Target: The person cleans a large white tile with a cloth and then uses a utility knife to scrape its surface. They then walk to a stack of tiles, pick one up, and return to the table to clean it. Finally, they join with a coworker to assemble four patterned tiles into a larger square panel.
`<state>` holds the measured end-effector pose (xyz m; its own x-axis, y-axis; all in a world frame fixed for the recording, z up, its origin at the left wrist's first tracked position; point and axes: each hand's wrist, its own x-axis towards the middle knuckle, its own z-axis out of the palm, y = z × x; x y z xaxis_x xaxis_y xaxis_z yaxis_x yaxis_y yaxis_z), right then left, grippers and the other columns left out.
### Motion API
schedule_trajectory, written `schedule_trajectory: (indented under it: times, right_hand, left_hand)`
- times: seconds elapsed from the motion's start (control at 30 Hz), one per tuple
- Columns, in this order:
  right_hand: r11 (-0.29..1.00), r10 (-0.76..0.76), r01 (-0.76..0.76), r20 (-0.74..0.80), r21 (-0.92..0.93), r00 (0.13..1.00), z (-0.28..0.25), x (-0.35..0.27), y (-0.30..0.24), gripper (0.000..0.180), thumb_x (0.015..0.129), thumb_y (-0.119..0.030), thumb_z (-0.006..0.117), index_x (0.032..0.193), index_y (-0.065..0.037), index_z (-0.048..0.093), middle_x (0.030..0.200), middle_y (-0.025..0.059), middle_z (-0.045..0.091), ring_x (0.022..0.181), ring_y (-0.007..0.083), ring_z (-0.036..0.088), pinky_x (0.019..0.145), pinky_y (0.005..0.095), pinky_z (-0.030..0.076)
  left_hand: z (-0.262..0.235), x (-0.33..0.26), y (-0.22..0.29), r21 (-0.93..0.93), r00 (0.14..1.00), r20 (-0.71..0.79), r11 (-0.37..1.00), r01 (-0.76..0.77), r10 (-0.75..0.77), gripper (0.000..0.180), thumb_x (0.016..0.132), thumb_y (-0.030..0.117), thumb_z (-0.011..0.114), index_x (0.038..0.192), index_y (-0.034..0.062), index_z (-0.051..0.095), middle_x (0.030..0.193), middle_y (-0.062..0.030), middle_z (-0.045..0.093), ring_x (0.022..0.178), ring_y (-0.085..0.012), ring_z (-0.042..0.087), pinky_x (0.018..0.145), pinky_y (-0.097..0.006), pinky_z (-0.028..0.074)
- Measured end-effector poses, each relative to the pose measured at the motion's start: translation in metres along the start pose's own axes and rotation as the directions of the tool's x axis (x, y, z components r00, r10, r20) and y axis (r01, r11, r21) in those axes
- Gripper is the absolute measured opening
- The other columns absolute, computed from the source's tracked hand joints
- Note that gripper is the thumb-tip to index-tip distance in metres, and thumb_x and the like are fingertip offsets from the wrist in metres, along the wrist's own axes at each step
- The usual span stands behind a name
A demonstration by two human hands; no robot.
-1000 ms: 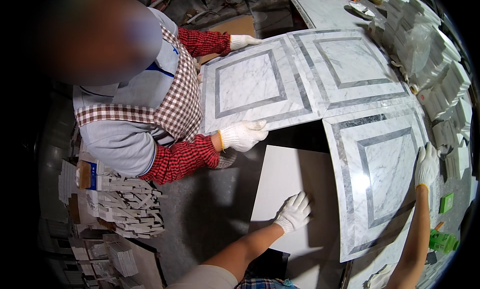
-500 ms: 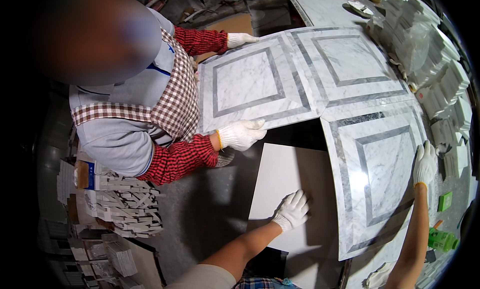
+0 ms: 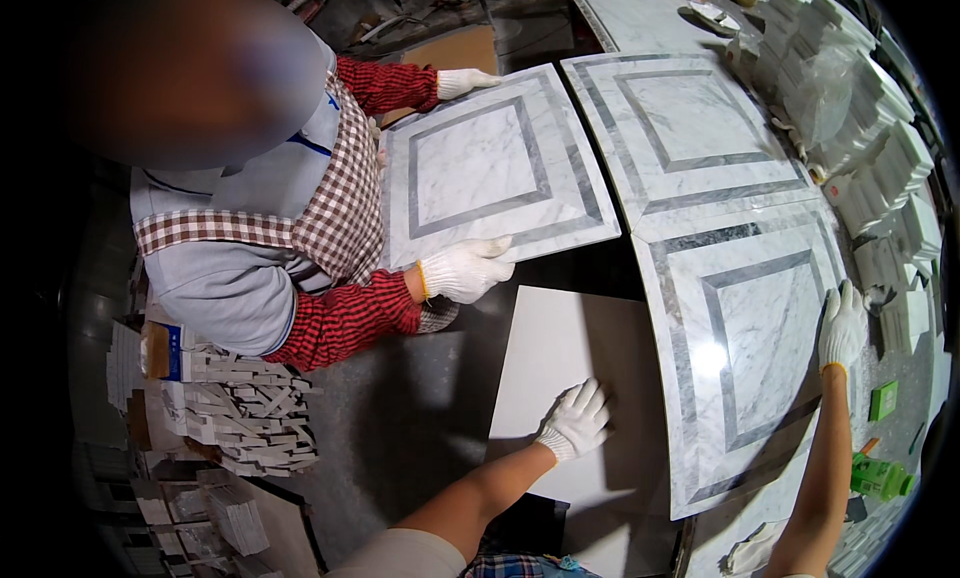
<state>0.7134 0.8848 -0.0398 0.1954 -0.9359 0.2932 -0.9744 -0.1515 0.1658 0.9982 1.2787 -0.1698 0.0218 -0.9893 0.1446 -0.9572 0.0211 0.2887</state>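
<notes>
My left hand [image 3: 577, 421], in a white knit glove, lies with fingers stretched on a plain pale board [image 3: 545, 343] below the table's level. At the right, my gloved right hand [image 3: 843, 326] rests flat along the far right edge of a white marble panel [image 3: 765, 348] with grey inlaid frames. Behind that panel lies a second marble panel [image 3: 685, 123] of the same pattern. A co-worker opposite holds a third marble panel [image 3: 480, 168] by two edges in white gloves [image 3: 466, 271]. A dark gap separates it from the other two.
Stacks of white tile pieces [image 3: 860, 128] line the right side, with a green bottle [image 3: 880, 476] and a green box [image 3: 883, 401] nearer me. A heap of narrow stone strips [image 3: 250, 408] lies at the lower left. A crumpled white glove [image 3: 752, 548] sits near my right forearm.
The co-worker has pulled the third panel left, away from the other two, and a gap has opened between them. Both my hands keep their places on the board and the near panel.
</notes>
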Motion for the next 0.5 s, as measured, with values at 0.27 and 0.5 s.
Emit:
schedule_trajectory:
  times: [0.27, 0.5]
  right_hand:
    - [1.000, 0.008, -0.008, 0.003, -0.008, 1.000, -0.0022, -0.0022, -0.0038, 0.049, 0.104, -0.043, 0.042, 0.139, -0.011, 0.057, 0.140, 0.0157, 0.056, 0.129, 0.0355, 0.052, 0.106, 0.0428, 0.043]
    - [1.000, 0.026, -0.026, 0.036, 0.001, 0.999, -0.0059, -0.0028, -0.0045, 0.051, 0.104, -0.044, 0.041, 0.141, -0.012, 0.055, 0.143, 0.0167, 0.055, 0.130, 0.0351, 0.051, 0.107, 0.0426, 0.042]
  left_hand:
    - [0.0024, 0.0007, -0.0019, 0.001, 1.000, 0.007, 1.000, -0.010, 0.010, 0.061, 0.073, 0.040, 0.073, 0.121, 0.0032, 0.064, 0.121, -0.0151, 0.058, 0.123, -0.0338, 0.050, 0.101, -0.045, 0.045]
    - [0.0002, -0.0009, -0.0017, 0.013, 1.000, -0.024, 1.000, -0.014, 0.015, 0.060, 0.073, 0.038, 0.072, 0.120, 0.0029, 0.064, 0.120, -0.0142, 0.058, 0.120, -0.0330, 0.051, 0.099, -0.044, 0.045]
